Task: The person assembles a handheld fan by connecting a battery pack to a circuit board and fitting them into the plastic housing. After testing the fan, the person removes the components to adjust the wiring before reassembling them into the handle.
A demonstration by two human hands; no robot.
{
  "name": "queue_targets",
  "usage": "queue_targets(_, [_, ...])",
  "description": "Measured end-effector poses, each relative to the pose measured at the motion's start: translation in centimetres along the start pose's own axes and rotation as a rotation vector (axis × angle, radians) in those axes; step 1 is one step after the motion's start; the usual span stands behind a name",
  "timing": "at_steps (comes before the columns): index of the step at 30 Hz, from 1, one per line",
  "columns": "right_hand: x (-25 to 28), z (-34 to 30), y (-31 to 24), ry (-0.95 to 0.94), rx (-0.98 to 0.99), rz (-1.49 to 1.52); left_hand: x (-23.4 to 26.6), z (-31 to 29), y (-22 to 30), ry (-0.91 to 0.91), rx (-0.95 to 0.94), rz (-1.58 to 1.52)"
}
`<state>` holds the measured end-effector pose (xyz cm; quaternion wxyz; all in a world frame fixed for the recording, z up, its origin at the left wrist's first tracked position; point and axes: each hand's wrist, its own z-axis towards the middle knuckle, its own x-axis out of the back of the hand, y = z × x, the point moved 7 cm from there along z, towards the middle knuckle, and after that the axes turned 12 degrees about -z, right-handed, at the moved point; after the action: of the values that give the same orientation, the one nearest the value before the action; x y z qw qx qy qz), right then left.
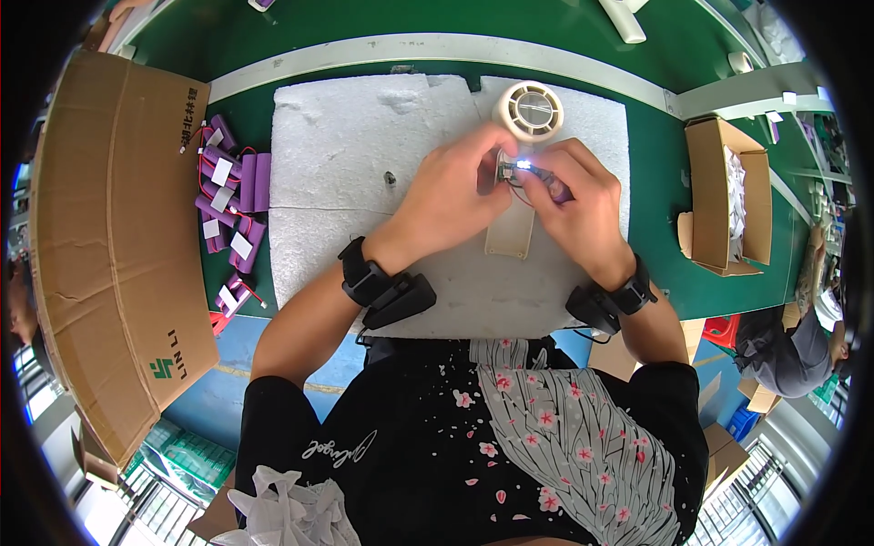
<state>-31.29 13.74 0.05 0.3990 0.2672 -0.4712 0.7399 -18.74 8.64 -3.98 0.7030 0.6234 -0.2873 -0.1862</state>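
Note:
Over the white foam board (355, 127), my two hands meet just below a round cream fan head (531, 111). Between the thumb and fingers of my left hand (452, 191) is a small circuit board (504, 167). My right hand (583, 196) grips a purple battery (559, 189), partly covered by the fingers. A bright white light (523, 165) shines where the board and the battery side meet. A thin dark wire loops below it. Under my hands lies a flat cream handle piece (510, 235); its upper part is hidden, so I cannot tell if it joins the fan head.
Several purple battery packs (232, 191) with red wires lie left of the foam, beside a large cardboard box (118, 246). A small open carton (728, 196) with white contents stands at right. A dark crumb (390, 178) rests on the foam. Another person (787, 350) sits far right.

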Motion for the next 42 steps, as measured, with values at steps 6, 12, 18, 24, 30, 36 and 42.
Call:
queue_targets(6, [0.0,0.0,0.0,0.012,0.014,-0.015,0.4,0.0,0.4,-0.022,-0.05,-0.02])
queue_targets(12, [0.4,0.3,0.0,0.035,0.005,-0.021,0.5,0.3,0.1,-0.036,-0.034,-0.122])
queue_targets(18, [-0.2,0.0,1.5,-0.143,-0.174,0.031,0.4,0.6,1.4,-0.131,-0.077,-0.04])
queue_targets(24, [-0.9,-0.1,2.7,-0.57,-0.365,0.147,0.2,0.7,1.1,-0.167,-0.102,0.024])
queue_targets(30, [0.7,-1.4,2.3,-0.696,-0.341,0.617,1.4,1.0,0.9,-0.113,-0.164,0.0])
queue_targets(36, [1.4,-2.3,3.8,-0.589,-0.692,0.592,2.2,0.7,1.3,-0.102,-0.237,-0.052])
queue_targets(42, [3.7,-1.5,0.5,-0.188,-0.011,-0.251,1.9,0.4,0.5,-0.072,-0.167,-0.049])
